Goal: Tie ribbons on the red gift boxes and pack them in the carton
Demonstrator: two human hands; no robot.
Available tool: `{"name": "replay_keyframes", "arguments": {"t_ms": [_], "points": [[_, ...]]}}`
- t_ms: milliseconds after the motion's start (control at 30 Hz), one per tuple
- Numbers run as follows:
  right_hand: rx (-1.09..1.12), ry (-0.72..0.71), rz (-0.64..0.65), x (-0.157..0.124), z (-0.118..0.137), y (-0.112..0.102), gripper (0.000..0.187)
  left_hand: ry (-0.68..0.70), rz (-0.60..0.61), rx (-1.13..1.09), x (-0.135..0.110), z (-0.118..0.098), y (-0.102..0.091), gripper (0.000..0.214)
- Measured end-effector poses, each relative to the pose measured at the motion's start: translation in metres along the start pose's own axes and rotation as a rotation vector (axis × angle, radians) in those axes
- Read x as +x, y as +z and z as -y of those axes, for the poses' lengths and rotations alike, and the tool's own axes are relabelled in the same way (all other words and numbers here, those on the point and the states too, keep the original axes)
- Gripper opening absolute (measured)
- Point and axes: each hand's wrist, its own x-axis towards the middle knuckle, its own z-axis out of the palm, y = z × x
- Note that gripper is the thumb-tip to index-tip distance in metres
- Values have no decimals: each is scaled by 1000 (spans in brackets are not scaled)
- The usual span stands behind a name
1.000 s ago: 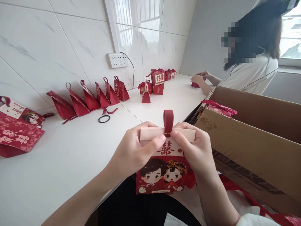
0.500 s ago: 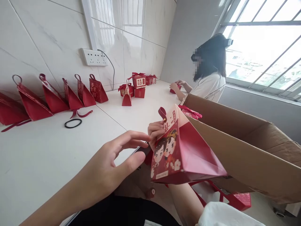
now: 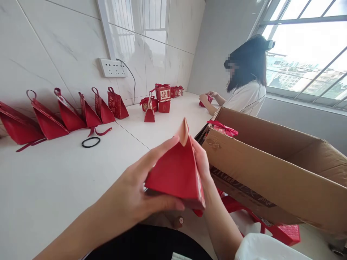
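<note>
A red triangular gift box [image 3: 173, 175] is in the lower middle of the frame, held up off the table [image 3: 54, 187], its plain end facing the viewer. It looks largely formed: base and sloping sides are folded, and pale panels rise to a peak. Whether its strap is fastened cannot be told from this end, and it is not yet set down.

The left hand [image 3: 135, 187] is spread fairly wide around it, fingers along the upper slope and thumb beneath the lower edge. The right hand [image 3: 202, 160] holds the right side near the peak, its fingers partly hidden.

To the right is an open cardboard box [image 3: 252, 162]. At middle left, six similar boxes [image 3: 72, 115] stand in a row, apparently finished, with a loose ribbon [image 3: 103, 132] and a black ring [image 3: 90, 142] before them. Small ribboned boxes [image 3: 163, 94] stand at upper centre; beyond, a co-worker [image 3: 248, 95] handles something red.
</note>
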Motion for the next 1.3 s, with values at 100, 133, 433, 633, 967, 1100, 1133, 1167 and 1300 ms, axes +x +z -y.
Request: {"name": "replay_keyframes", "arguments": {"t_ms": [100,133,433,633,967,1100,1133,1167,1300], "points": [[190,69,-32,-7,17,0,47,-62,-30,-161,13,8,-11,54],[219,60,-32,-9,22,-1,49,-92,-45,-249,17,9,-15,50],[18,-111,64,-31,34,-8,47,-392,-244,-822,30,5,-17,32],[10,-198,5,-38,35,-1,59,-342,-281,-606,29,13,-15,38],[-147,-131,-22,-40,30,-2,24,52,276,-380,19,6,-34,54],[-328,-188,133,-50,27,2,20,-42,-161,-220,21,1,-30,60],[-370,-194,155,-51,26,3,20,-72,-209,-173,20,-1,-28,59],[-404,-196,174,-53,24,5,21,-90,-224,-128,20,-2,-26,54],[-506,-232,231,-54,20,10,18,-62,-248,137,13,-7,-17,24]]}}
